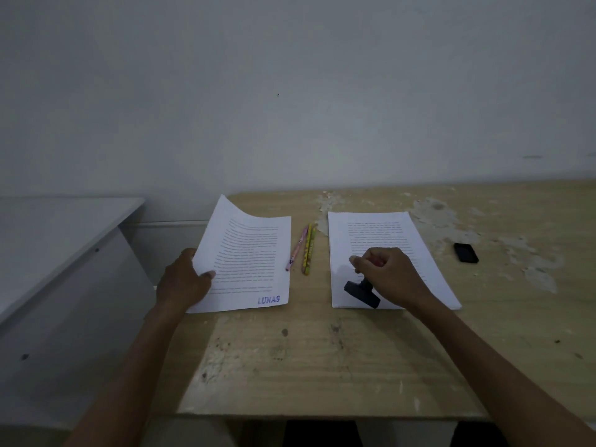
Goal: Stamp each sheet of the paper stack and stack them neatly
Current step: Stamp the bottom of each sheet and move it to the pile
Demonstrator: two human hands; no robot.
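The stamp (pixel 361 293) is gripped by its handle in the curled fingers of the right hand (pixel 385 275), its block tilted over the near edge of the paper stack (pixel 380 240) lying under that hand; whether the block touches the sheet cannot be told. The stamped sheet (pixel 248 259), marked LUNAS at its near corner, is pinched at its edge by the left hand (pixel 185 282), its far corner curled. The block should probably be levelled before pressing; the sheet should be laid flat and squared.
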